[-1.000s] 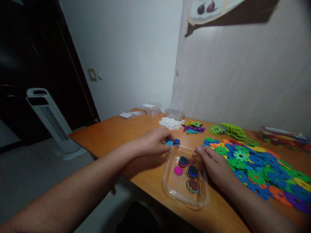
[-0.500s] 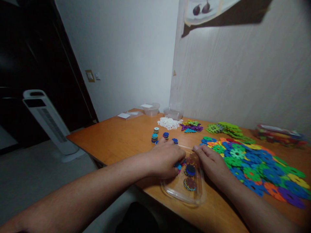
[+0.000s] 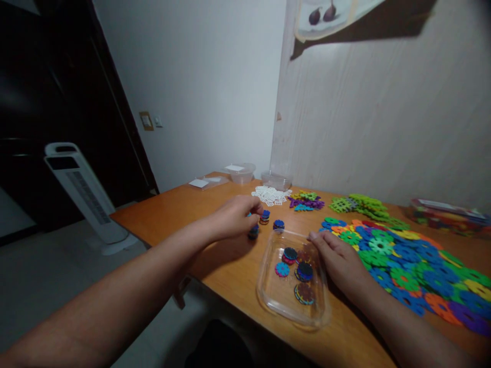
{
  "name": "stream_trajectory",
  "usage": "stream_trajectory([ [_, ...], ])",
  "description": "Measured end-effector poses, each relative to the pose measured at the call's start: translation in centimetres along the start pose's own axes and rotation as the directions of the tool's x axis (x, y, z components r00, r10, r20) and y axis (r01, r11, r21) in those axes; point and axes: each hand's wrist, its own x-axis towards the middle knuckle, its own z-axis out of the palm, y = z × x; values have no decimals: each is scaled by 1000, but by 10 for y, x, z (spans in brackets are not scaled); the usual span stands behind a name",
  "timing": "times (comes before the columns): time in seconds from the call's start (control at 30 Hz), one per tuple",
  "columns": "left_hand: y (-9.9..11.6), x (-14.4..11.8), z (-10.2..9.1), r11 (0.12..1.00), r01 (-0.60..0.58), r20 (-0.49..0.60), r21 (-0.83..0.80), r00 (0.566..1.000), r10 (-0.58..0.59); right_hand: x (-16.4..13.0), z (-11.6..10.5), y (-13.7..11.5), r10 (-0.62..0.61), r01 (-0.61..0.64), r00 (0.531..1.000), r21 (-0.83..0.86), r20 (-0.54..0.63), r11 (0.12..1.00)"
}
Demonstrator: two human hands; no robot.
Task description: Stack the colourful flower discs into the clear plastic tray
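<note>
Clear plastic tray (image 3: 268, 294) steadied w/ right hand (image 3: 339, 263); left hand (image 3: 233, 219) grips disc stack (image 3: 253, 232).

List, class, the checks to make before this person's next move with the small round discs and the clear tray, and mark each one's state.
1. Left hand at the disc stack on the table: ok.
2. Grip on a disc: cannot tell.
3. Right hand steadies the clear tray: ok.
4. Discs left in tray: ok.
5. Other stacks upright: ok.
</note>
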Motion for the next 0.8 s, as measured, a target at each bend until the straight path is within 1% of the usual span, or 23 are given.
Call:
stream_trajectory([
  [0.07, -15, 3, 2, 998, 60, -6, 1, 998, -60, 0, 0, 0, 12, -12, 1000, 1, 1, 1000],
  [0.17, -24, 4, 7, 995, 79, 62, 66, 995, -83, 1, 0, 1, 15, -14, 1000, -12, 7, 1000],
  [0.23, -23, 3, 11, 991, 69, 116, 111, 990, -81, 1, -1, 0, 6, -6, 1000, -23, 0, 1000],
  [0.33, -19, 2, 17, 988, 79, 150, 132, 984, -99, 1, -1, -1, 4, -5, 1000, -43, -16, 999],
  [0.6, -13, 6, 29, 978, 126, 155, 166, 976, -152, 0, -1, 0, 29, -29, 1000, -22, 12, 999],
  [0.8, -13, 7, 31, 982, 155, 147, 112, 974, -171, 0, -1, 2, 15, -14, 1000, -16, 14, 1000],
])
